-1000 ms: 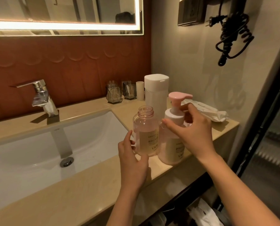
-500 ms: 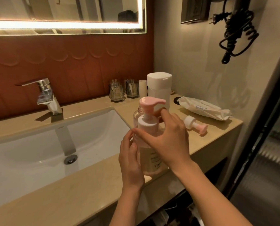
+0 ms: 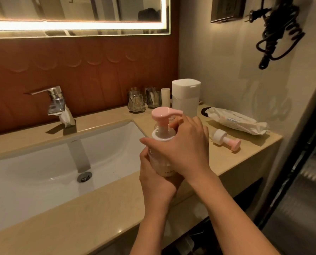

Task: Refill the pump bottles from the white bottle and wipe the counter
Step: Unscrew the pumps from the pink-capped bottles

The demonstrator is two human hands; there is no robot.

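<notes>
A clear pump bottle (image 3: 165, 168) with a pink pump head (image 3: 163, 114) stands on the beige counter (image 3: 102, 208) near the front edge. My left hand (image 3: 156, 179) grips its body from the left. My right hand (image 3: 183, 150) curls over its white collar from the right. Behind my right hand only a sliver of a second, open bottle (image 3: 171, 119) shows. The white bottle (image 3: 186, 97) stands upright behind them by the wall. A loose pink-and-white pump head (image 3: 226, 140) lies on its side on the counter to the right.
A white sink basin (image 3: 43, 172) with a chrome faucet (image 3: 58, 105) fills the left. Two glass holders (image 3: 144, 102) and a small white tube (image 3: 165, 99) stand at the back wall. A pack of wet wipes (image 3: 236, 123) lies at the back right. The counter edge drops off at the right.
My right hand brought the pump bottle left, in front of the open bottle. My left hand shifted from the open bottle onto the pump bottle's body. The loose pump head came into view.
</notes>
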